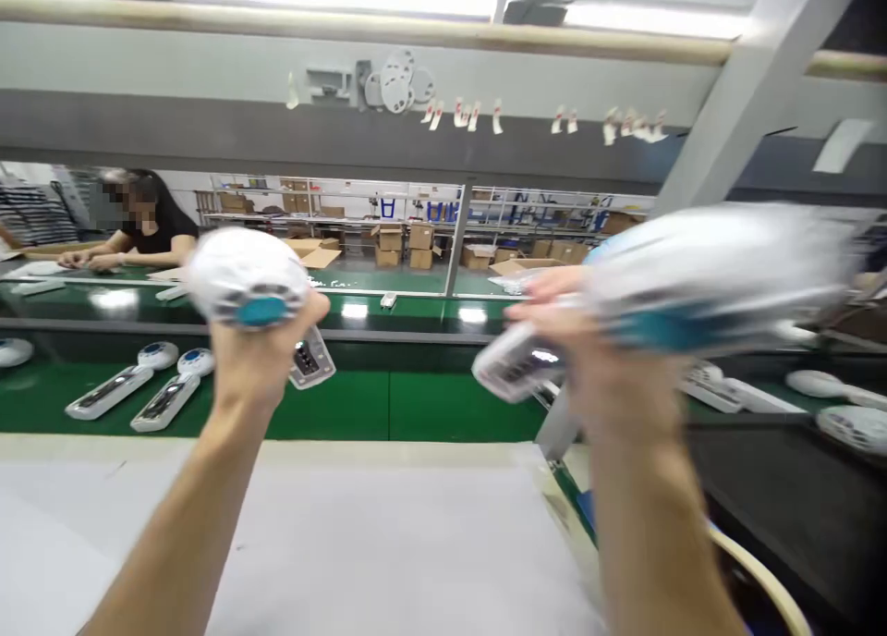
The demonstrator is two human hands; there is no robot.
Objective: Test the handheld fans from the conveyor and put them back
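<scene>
My left hand [260, 354] is raised and closed around a white hand-held fan [246, 280] with a round head and a teal centre; its handle end pokes out below my fingers. My right hand [596, 349] is also raised and grips a second white fan [693, 280] with a teal band, smeared by motion. Both fans are held up in front of me above the pale worktop [346, 544].
A green conveyor belt [416, 405] runs across beyond the worktop, carrying two white fans [131, 391] at left and more fans [832, 405] at right. A person [139, 229] works at the far bench. Cardboard boxes [402, 243] and shelves stand behind. A grey post [735, 128] slants at right.
</scene>
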